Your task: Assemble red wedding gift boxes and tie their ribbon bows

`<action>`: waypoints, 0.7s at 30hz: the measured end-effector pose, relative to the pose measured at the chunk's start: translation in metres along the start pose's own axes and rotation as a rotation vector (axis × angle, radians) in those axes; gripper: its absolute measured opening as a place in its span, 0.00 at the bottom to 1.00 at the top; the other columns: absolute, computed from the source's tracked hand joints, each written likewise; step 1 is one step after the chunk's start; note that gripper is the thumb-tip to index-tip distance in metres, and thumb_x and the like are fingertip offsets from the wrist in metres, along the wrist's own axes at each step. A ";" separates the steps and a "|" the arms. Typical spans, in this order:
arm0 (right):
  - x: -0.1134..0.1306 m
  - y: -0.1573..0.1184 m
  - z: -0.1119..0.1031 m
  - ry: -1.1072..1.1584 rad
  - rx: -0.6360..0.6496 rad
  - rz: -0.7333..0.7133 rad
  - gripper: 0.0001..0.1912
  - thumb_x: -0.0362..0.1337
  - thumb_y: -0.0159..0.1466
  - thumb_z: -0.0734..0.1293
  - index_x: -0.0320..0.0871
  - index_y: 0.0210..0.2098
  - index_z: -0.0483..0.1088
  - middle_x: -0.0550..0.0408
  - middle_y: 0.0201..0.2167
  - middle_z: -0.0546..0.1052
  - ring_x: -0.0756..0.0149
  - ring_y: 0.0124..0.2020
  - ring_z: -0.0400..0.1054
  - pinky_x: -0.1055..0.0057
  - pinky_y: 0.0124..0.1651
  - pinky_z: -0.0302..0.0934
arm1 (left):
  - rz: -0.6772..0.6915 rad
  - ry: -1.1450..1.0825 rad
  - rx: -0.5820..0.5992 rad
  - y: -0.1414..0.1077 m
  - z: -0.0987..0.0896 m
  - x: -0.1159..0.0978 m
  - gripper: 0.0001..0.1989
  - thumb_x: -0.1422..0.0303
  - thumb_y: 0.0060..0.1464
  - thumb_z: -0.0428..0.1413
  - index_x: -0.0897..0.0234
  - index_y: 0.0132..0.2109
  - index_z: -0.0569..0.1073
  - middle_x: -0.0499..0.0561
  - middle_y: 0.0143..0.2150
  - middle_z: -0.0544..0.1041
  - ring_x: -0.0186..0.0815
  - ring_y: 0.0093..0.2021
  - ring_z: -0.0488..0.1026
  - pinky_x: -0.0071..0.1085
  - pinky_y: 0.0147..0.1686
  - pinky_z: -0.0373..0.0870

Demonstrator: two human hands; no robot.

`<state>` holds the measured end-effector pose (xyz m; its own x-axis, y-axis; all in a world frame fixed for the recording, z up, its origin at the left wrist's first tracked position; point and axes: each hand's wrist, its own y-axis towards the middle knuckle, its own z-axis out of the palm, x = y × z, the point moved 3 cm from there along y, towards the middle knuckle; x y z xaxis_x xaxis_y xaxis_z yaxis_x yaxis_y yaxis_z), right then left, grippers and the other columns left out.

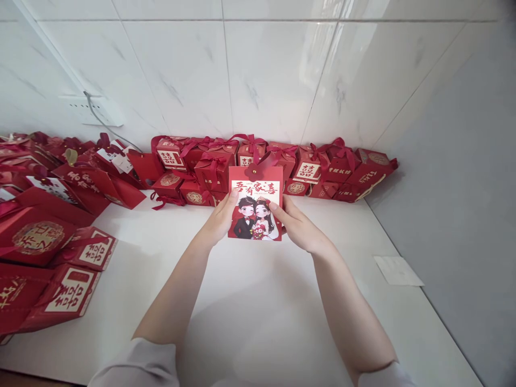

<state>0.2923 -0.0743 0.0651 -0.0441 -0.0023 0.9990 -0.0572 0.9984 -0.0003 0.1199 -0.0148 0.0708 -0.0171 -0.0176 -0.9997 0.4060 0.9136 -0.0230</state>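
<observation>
Between my hands is a red gift bag (255,215) with a cartoon bride and groom on its front and a dark red ribbon at its top. On its left side my left hand (224,217) is closed, thumb on the front face. My right hand (297,223) grips the opposite side, its thumb also lying on the printed front. The fingers behind the bag are mostly hidden. The bag is upright, facing me, in front of a row of red gift boxes (213,166) tied with ribbons.
More red boxes (40,236) and bags (86,180) crowd the left of the white table (250,312). A white paper (398,270) lies near the right edge by a grey panel (455,177). A cable runs from a wall socket (92,110) on the tiled wall.
</observation>
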 end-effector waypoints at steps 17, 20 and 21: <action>0.002 0.000 -0.003 0.073 -0.011 -0.031 0.23 0.52 0.68 0.63 0.51 0.57 0.61 0.54 0.56 0.74 0.57 0.48 0.73 0.61 0.46 0.70 | 0.354 0.182 -0.333 -0.004 -0.018 -0.017 0.25 0.47 0.59 0.51 0.59 0.55 0.70 0.55 0.57 0.73 0.41 0.56 0.71 0.35 0.52 0.71; 0.004 -0.002 -0.006 0.044 -0.020 -0.027 0.22 0.53 0.67 0.63 0.51 0.56 0.63 0.54 0.55 0.74 0.57 0.47 0.73 0.60 0.47 0.69 | 0.707 0.183 -0.576 -0.039 -0.026 -0.046 0.18 0.55 0.56 0.59 0.59 0.50 0.71 0.53 0.50 0.74 0.35 0.47 0.74 0.29 0.45 0.72; 0.004 -0.002 -0.007 0.040 -0.018 -0.028 0.22 0.53 0.67 0.63 0.50 0.56 0.63 0.54 0.54 0.74 0.57 0.47 0.73 0.60 0.48 0.69 | 0.763 0.172 -0.596 -0.054 -0.027 -0.054 0.16 0.56 0.56 0.60 0.59 0.48 0.72 0.51 0.46 0.75 0.34 0.42 0.74 0.28 0.41 0.73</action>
<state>0.2995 -0.0759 0.0699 -0.0026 -0.0285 0.9996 -0.0398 0.9988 0.0284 0.0745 -0.0521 0.1267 -0.0937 0.6785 -0.7286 -0.1630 0.7115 0.6835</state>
